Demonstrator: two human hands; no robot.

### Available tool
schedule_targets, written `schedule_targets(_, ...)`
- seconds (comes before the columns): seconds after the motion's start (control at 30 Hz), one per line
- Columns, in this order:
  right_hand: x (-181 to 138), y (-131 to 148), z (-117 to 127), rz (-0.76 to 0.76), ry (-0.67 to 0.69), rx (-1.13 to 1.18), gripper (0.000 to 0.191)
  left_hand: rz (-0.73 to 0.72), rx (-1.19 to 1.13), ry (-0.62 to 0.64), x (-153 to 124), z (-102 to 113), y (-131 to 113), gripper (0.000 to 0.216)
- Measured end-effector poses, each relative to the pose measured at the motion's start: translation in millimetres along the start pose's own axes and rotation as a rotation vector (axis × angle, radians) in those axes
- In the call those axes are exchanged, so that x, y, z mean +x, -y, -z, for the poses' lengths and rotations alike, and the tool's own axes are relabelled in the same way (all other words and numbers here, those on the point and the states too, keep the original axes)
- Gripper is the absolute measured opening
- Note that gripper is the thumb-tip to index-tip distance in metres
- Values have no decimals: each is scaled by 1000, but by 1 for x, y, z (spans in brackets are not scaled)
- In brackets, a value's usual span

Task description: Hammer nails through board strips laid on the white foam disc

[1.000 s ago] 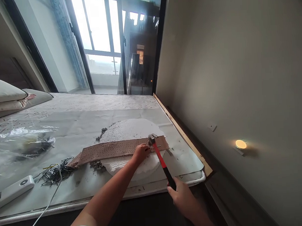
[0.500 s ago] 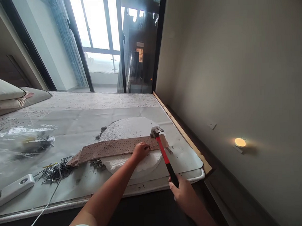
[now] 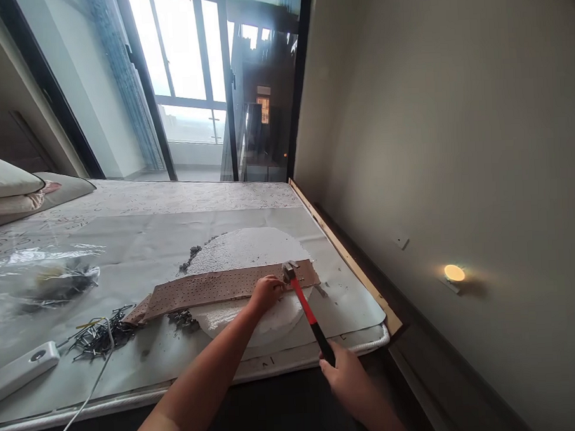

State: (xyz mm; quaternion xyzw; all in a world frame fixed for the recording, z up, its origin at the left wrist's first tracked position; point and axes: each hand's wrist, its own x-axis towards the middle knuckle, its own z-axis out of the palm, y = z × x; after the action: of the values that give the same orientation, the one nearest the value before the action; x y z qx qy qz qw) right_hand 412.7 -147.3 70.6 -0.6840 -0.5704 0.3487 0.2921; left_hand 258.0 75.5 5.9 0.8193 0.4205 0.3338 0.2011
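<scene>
My right hand [image 3: 346, 373] grips the black end of a claw hammer [image 3: 307, 307] with a red-and-black handle. The hammer's head is down at the brown board, right beside the fingertips of my left hand [image 3: 266, 294]. Those fingers are pinched together on what looks like a nail, mostly hidden by the fingers and hammer head. The long brown board [image 3: 200, 288], dotted with rows of small holes, lies across a round white foam slab [image 3: 255, 245]. A heap of loose nails [image 3: 102, 335] lies near the board's left end.
A white power strip [image 3: 25, 373] with a cable lies front left, a clear plastic bag [image 3: 47, 277] behind it. Grey sheeting [image 3: 140, 241] covers the mattress. Wooden edging [image 3: 346, 254] runs along the right, beside the wall. Dark crumbs [image 3: 189, 258] border the foam. Folded bedding [image 3: 10, 186] is back left.
The hammer's head has come down and slightly left, from above the board to beside my left fingertips. My left hand keeps its place on the board. The view has shifted slightly.
</scene>
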Motion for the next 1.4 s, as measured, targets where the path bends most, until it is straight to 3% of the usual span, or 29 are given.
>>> schedule_targets(0.2,-4,4,0,34,-63,20,23,236,-196,-199,3,3,-3,26)
schedule_targets(0.33,1,-2,-7,-15,57,14,21,408,-411,-220,6,10,-3,24)
schedule_targets(0.43,2,-4,-8,5,56,50,21,466,-585,-208,7,15,-3,21)
schedule_targets(0.57,1,-2,-7,24,-1,36,19,496,-781,-202,8,19,-4,17)
schedule_targets(0.77,8,-16,-23,2,23,36,18,511,-834,-138,8,25,-13,18)
schedule_targets(0.9,6,-31,-38,39,-39,111,21,408,-836,-52,-26,41,-26,20)
schedule_targets(1.0,3,-40,-48,-38,13,236,24,333,-650,62,-79,66,-24,28)
schedule_targets(1.1,2,-46,-54,-95,59,314,26,333,-286,2,-143,106,0,29)
schedule_targets(1.23,1,-44,-53,-85,27,329,28,506,272,-150,-212,166,59,22)
schedule_targets(1.4,-2,-40,-52,-126,59,355,34,777,700,-110,-248,219,122,31)
